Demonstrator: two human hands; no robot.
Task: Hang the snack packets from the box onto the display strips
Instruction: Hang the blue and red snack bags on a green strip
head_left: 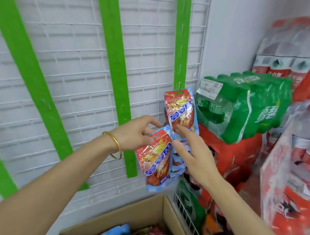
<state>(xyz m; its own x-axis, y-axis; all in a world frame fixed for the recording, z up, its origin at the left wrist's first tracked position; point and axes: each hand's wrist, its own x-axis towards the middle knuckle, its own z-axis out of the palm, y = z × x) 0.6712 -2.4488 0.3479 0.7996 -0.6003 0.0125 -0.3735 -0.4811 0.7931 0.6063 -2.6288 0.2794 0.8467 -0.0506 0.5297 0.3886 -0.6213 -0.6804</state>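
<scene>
Three green display strips hang on a white wire grid; the right strip (181,47) carries a red and blue snack packet (182,110) on a hook. My left hand (135,133), with a gold bangle at the wrist, pinches the top of a second, matching packet (156,161) just below and left of the hung one. My right hand (193,153) reaches in with fingers straight, the fingertips touching the lower part of the hung packet. More packets hang behind my right hand, partly hidden. The cardboard box (145,215) sits below with several packets inside.
The middle strip (116,79) and left strip (27,65) carry nothing. To the right stand shrink-wrapped packs of green bottles (244,106) on red-wrapped packs (233,157), and more red-labelled bottle packs (291,178). A white wire rack (186,217) stands beside the box.
</scene>
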